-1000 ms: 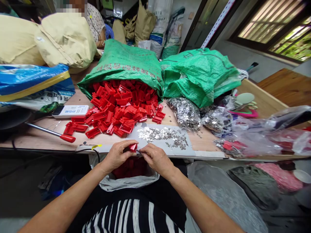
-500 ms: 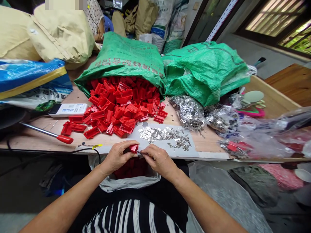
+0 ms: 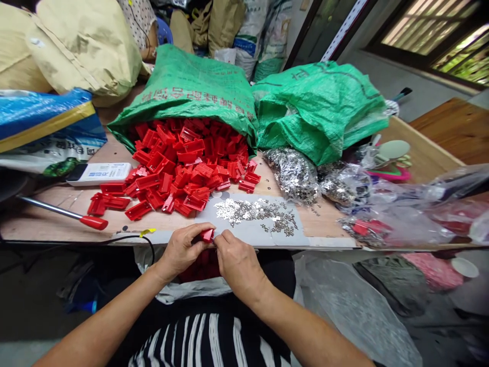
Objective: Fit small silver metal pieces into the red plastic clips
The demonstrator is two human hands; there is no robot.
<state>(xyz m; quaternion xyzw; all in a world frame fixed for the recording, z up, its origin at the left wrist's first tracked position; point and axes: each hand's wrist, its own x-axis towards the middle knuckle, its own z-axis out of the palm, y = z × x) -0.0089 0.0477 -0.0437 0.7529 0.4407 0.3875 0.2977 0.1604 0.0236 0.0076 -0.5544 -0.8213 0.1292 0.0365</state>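
My left hand (image 3: 183, 251) is closed around a small red plastic part (image 3: 208, 235) at the table's front edge. Close against that part, my right hand (image 3: 239, 260) pinches with thumb and forefinger; what it grips is too small and hidden to name. Just beyond my hands, many small silvery metal pieces (image 3: 235, 211) are spread on a grey sheet (image 3: 214, 220). A heap of red plastic parts (image 3: 183, 168) spills from a green woven sack (image 3: 194, 86). Below my hands, an open whitish bag (image 3: 191, 291) on my lap holds more red parts.
A lever with a red handle (image 3: 93, 222) juts out at the left, near a white box (image 3: 101, 173). Clear bags of metal pieces (image 3: 294, 176) lie on the right beside a second green sack (image 3: 321, 107). A black cable (image 3: 153, 250) hangs over the table's front edge.
My right hand has moved left and turned, closing in on the red part. My left hand keeps its hold on that part. The whole view has shifted slightly.
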